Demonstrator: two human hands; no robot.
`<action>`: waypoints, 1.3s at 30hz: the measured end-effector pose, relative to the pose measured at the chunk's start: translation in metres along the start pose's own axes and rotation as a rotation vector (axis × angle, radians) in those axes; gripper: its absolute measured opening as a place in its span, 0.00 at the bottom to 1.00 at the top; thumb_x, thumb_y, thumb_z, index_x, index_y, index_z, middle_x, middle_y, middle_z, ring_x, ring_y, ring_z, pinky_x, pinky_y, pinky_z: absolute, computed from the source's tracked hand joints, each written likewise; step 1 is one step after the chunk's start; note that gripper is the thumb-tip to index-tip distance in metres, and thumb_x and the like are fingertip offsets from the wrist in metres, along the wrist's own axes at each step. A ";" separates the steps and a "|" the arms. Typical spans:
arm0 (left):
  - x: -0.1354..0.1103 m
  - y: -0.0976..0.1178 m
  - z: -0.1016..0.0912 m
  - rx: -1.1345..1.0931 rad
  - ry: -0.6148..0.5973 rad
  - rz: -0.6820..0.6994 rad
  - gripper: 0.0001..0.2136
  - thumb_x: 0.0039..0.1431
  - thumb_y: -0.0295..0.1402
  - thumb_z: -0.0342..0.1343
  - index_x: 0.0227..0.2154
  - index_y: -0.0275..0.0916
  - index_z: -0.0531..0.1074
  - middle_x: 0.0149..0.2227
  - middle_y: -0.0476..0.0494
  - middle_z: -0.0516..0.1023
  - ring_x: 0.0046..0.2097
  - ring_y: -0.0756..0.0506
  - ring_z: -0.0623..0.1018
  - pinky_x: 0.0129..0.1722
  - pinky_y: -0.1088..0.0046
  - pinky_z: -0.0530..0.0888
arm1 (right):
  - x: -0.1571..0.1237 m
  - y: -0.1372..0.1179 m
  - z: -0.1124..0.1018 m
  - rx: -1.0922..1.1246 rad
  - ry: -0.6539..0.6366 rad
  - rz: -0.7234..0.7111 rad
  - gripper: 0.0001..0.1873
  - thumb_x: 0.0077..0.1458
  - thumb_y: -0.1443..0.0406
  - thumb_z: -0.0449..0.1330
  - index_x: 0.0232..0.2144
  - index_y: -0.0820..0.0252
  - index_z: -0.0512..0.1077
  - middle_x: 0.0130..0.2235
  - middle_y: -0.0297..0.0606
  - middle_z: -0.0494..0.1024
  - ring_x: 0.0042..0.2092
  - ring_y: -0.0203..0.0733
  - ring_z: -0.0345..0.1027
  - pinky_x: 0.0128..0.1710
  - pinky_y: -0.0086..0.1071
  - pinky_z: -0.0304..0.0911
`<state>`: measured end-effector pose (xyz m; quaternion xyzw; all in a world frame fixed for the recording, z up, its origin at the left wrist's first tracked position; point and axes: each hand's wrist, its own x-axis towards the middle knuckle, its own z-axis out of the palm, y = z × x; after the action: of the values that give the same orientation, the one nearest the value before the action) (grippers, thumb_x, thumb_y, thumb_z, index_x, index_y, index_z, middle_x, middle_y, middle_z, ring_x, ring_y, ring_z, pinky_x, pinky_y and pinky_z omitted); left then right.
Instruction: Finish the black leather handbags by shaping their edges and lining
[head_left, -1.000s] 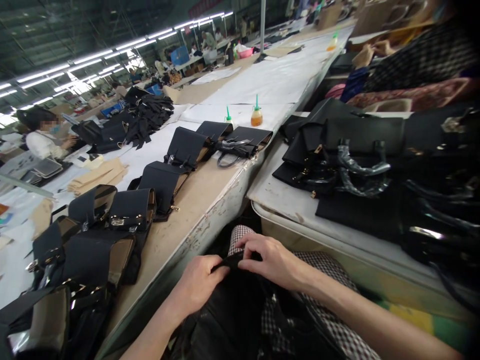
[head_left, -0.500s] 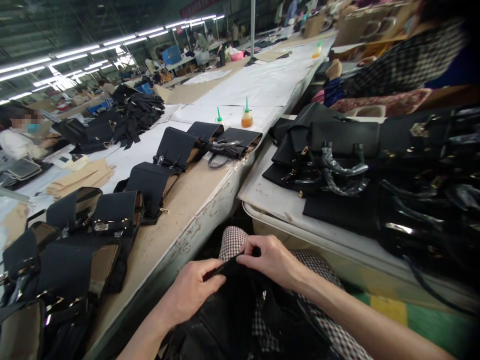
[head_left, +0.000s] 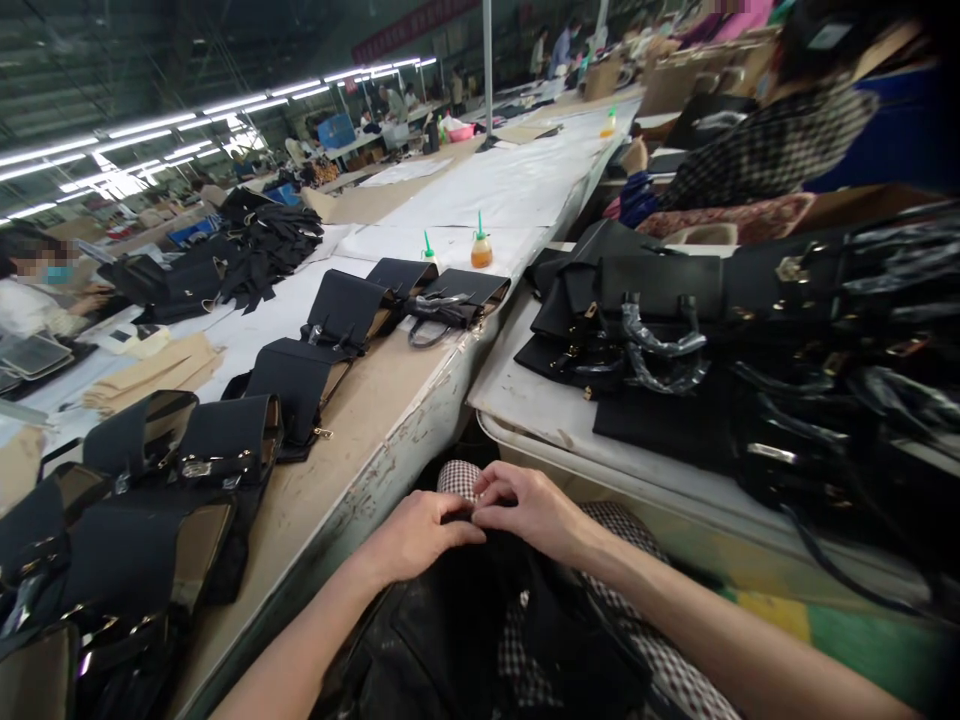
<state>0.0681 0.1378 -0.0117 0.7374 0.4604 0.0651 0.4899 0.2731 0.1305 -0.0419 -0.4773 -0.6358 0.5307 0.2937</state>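
- A seated person works at the far left, well apart from the wearer.
- A stack of tan sheets lies on the long table, with a heap of black straps farther back.
- A row of black bag pieces runs along the table toward its near edge, one overlapping the next, some with metal buckles.
- Two glue bottles stand upright just behind the far end of that row.
- The left hand is closed, its fingertips pinching the top edge of a black piece that rests in the person's lap on the checked trousers.
- The right hand meets it fingertip to fingertip and pinches the same edge, so both hands are together and clamped on the piece; what sits between the fingertips is too small to tell.
- The grip takes only a narrow edge, so the piece could likely slip from the fingers and slide off the lap, since most of it hangs unsupported.
- Finished black handbags crowd the side table on the right, some near its front rim; a knock from the right forearm might push one off.
- Another person in a checked sleeve sits beyond them.
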 end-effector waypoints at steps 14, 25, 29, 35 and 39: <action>0.010 0.002 -0.015 -0.035 -0.174 -0.028 0.09 0.48 0.32 0.61 0.33 0.35 0.78 0.34 0.50 0.79 0.38 0.44 0.75 0.37 0.75 0.69 | -0.124 0.014 -0.020 -0.038 0.093 0.327 0.41 0.48 0.63 0.64 0.63 0.52 0.55 0.51 0.39 0.75 0.48 0.50 0.71 0.48 0.39 0.68; 0.003 0.018 -0.018 -0.084 -0.532 0.021 0.14 0.49 0.30 0.60 0.41 0.39 0.78 0.41 0.48 0.80 0.43 0.42 0.76 0.42 0.73 0.71 | -0.109 0.037 -0.071 0.283 -0.186 0.201 0.08 0.47 0.64 0.67 0.32 0.59 0.75 0.31 0.29 0.75 0.34 0.38 0.69 0.32 0.26 0.64; 0.004 0.020 -0.010 -0.189 -0.495 -0.051 0.17 0.53 0.39 0.61 0.45 0.40 0.76 0.44 0.47 0.79 0.46 0.40 0.76 0.44 0.72 0.71 | -0.103 0.041 -0.073 0.359 -0.280 0.224 0.16 0.51 0.56 0.66 0.37 0.62 0.76 0.36 0.35 0.78 0.38 0.43 0.72 0.37 0.30 0.67; 0.008 0.021 -0.010 -0.166 -0.425 -0.019 0.19 0.62 0.46 0.52 0.48 0.41 0.76 0.44 0.46 0.80 0.48 0.41 0.76 0.47 0.72 0.69 | -0.094 0.023 -0.073 0.309 -0.154 0.240 0.23 0.52 0.50 0.64 0.44 0.59 0.78 0.43 0.37 0.81 0.46 0.49 0.73 0.44 0.34 0.68; 0.008 0.016 -0.008 -0.162 -0.419 -0.009 0.19 0.63 0.45 0.51 0.50 0.40 0.76 0.45 0.46 0.80 0.48 0.42 0.76 0.47 0.72 0.69 | -0.093 0.022 -0.064 0.334 -0.161 0.291 0.17 0.52 0.53 0.65 0.37 0.59 0.80 0.36 0.35 0.82 0.37 0.45 0.75 0.36 0.30 0.69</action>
<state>0.0783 0.1479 0.0025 0.6909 0.3451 -0.0550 0.6328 0.3703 0.0700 -0.0338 -0.4649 -0.4850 0.7016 0.2374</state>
